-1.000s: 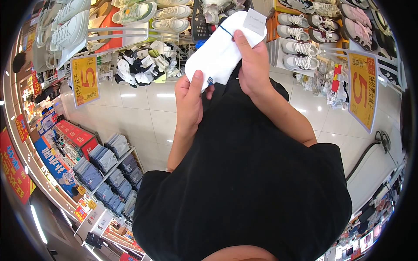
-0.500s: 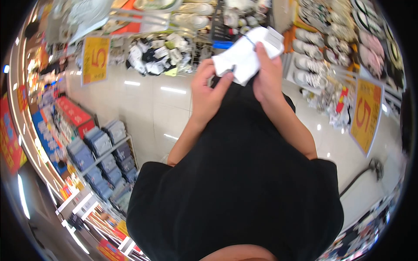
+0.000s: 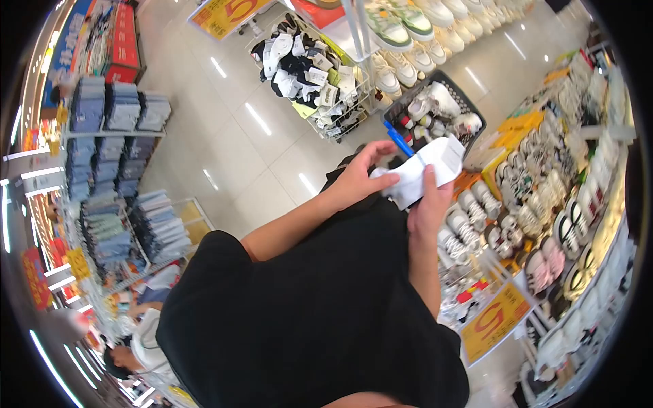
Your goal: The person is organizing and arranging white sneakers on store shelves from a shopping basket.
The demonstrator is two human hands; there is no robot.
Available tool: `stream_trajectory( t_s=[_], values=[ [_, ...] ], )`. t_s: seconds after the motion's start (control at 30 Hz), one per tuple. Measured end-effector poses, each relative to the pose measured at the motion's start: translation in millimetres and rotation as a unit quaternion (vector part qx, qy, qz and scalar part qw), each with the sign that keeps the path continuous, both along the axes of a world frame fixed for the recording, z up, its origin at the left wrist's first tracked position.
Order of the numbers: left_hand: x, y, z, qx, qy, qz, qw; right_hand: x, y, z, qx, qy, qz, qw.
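Observation:
A pair of white socks (image 3: 413,178) with a paper label at its top end is held in front of my black shirt. My right hand (image 3: 430,204) grips the label end from the right, its thumb lying on top. My left hand (image 3: 367,170) is at the other end, thumb across the sock edge and forefinger raised apart from it. Some of its fingers are hidden behind. Just beyond the socks is a dark shopping basket (image 3: 476,112) with a blue handle (image 3: 398,139) and several shoes inside.
A wire bin (image 3: 320,81) of packaged socks stands ahead. Shoe racks (image 3: 517,197) fill the right, with a yellow price sign (image 3: 495,323) hanging there. Folded jeans (image 3: 105,109) are stacked at left. Another person (image 3: 146,343) is at lower left.
My view has turned and the basket now shows more fully. The socks appear lower and further right. My left forefinger has lifted away from the thumb.

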State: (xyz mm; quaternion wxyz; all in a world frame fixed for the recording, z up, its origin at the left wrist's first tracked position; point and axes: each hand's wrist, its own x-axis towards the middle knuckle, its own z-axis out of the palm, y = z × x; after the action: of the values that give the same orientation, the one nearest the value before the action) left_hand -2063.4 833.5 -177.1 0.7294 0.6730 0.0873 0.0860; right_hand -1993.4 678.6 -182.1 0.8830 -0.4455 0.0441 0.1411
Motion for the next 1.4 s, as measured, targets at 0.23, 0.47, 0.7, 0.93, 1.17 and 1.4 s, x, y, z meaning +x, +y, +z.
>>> stream_trajectory(
  t_s=[0.23,0.47,0.7,0.93,1.17,1.4],
  values=[
    [7.5,43.2,2.4,-0.066,0.117,-0.019,0.991,14.6,50.8,-14.2,-0.117,-0.1,0.153,0.976],
    [25.8,104.8,-29.4,-0.278,0.155,0.182,0.93,60.8,51.2,-82.8,-0.256,0.004,0.268,0.929],
    [62.0,185.7,-34.1,-0.287,0.015,0.336,0.897,89.9,14.1,-138.0,-0.569,-0.2,0.242,0.76],
    [97.8,227.1,-118.7,-0.088,0.179,0.523,0.829,97.1,1.9,-186.8,-0.721,-0.292,0.283,0.561],
    [89.2,152.3,-78.8,0.189,0.094,0.197,0.957,108.4,38.0,-162.4,-0.763,-0.121,0.326,0.544],
    [142.6,58.4,-125.3,0.525,-0.042,-0.237,0.816,123.6,23.2,-185.7,-0.75,-0.145,0.369,0.529]
  ],
)
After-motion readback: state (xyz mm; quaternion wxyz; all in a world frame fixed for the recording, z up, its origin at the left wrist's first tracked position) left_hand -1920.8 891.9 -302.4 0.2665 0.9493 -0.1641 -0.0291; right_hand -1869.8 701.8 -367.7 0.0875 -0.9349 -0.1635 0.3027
